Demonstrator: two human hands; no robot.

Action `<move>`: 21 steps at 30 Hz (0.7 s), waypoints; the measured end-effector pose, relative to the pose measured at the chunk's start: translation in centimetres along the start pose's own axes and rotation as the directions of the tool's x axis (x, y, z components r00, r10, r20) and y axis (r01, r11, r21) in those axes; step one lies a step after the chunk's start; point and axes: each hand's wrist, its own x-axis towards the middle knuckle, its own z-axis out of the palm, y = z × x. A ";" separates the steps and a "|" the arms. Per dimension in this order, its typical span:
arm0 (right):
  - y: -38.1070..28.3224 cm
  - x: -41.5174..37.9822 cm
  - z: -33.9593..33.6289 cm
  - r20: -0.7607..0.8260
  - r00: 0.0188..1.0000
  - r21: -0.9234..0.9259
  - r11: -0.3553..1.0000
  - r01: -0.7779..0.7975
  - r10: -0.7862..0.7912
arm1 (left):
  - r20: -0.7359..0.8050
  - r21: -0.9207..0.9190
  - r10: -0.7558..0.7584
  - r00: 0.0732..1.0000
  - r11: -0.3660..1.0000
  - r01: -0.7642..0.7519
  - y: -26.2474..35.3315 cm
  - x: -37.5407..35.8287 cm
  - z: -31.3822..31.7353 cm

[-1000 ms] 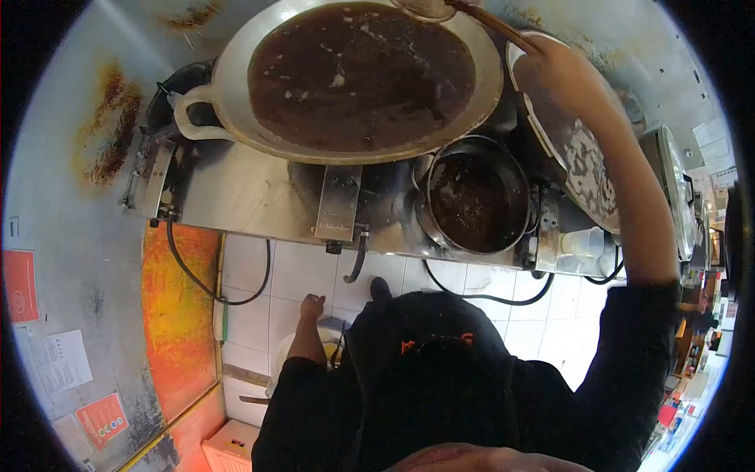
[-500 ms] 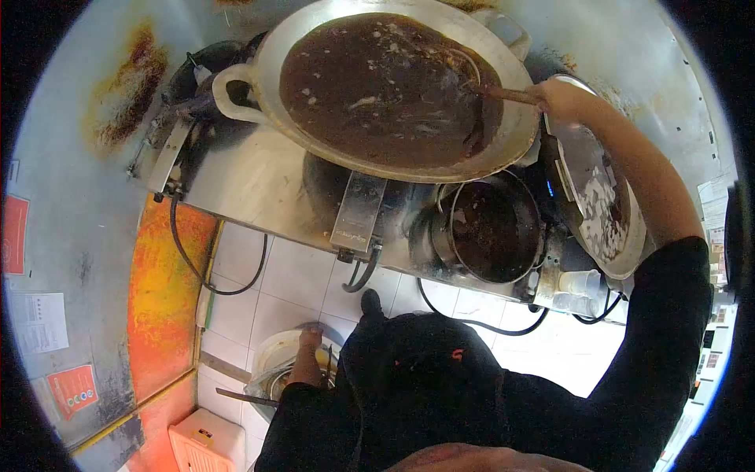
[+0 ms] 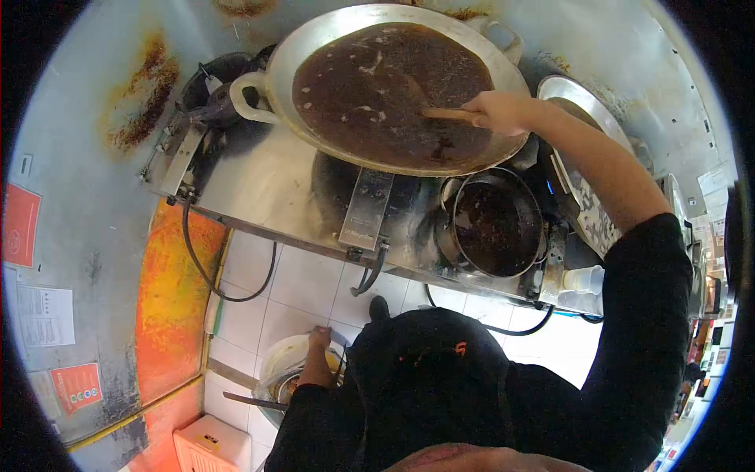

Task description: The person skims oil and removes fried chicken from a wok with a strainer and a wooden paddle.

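A wide metal wok (image 3: 279, 79) holds dark brown liquid (image 3: 377, 86) with pale flecks and foam on it. My right hand (image 3: 499, 112) is closed around the wooden handle (image 3: 452, 115) of a stirring tool, over the right part of the wok. The tool's far end is sunk in the liquid, so its shape is hidden. My left hand (image 3: 319, 338) hangs low at the left of my body, above or beside a white bucket (image 3: 279, 354). Its fingers face away from me, and I cannot make out whether they hold anything.
A deep pot (image 3: 497, 224) with dark contents stands in front of the wok. At right is a large pan (image 3: 586, 90) with a whitish-crusted surface near it. Clear plastic cups (image 3: 580, 287) sit at the counter edge. Black hoses (image 3: 189, 252) hang below; an orange crate (image 3: 211, 444) stands lower left.
My right hand has swept left and slightly down across the wok with the stirring tool. The liquid's surface pattern has shifted. The view has moved a little; my left hand stays low by the bucket.
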 end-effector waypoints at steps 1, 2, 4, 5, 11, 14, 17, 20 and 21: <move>-0.7 0.3 0.1 -0.012 1.000 0.050 0.998 0.029 -0.028 | 0.018 -0.131 -0.039 0.999 0.991 0.041 0.0 0.3 -0.1; -1.1 0.7 0.5 -0.020 0.999 0.050 0.998 0.030 -0.029 | 0.011 -0.127 -0.037 0.999 0.991 0.038 0.2 0.4 -0.5; -1.7 1.2 1.2 -0.019 1.000 0.286 0.958 0.025 -0.021 | 0.068 -0.192 -0.070 0.995 0.978 0.082 0.5 0.3 -1.2; -1.9 1.1 1.3 -0.024 0.999 0.285 0.958 0.031 -0.026 | 0.061 -0.191 -0.073 0.995 0.978 0.084 0.5 0.3 -1.2; -4.1 -0.7 0.7 -0.071 0.994 0.439 0.892 0.108 -0.085 | 0.171 -0.210 -0.237 0.956 0.939 0.271 3.9 -2.0 -4.9; -4.4 -1.5 0.6 -0.076 0.993 0.530 0.839 0.121 -0.095 | 0.074 -0.222 -0.341 0.937 0.910 0.349 4.7 -3.1 -6.0; -4.0 -2.0 0.8 -0.113 0.984 0.536 0.825 0.179 -0.140 | 0.298 0.122 -0.005 0.954 0.992 -0.033 1.9 -0.6 -4.1; -3.5 -2.4 1.3 -0.120 0.986 0.538 0.827 0.165 -0.119 | 0.159 0.028 -0.071 0.985 0.997 0.067 0.6 -0.3 -2.8; -3.3 -2.6 1.5 -0.135 0.984 0.547 0.818 0.175 -0.120 | 0.110 0.041 -0.049 0.993 0.998 0.045 1.8 -0.9 -3.9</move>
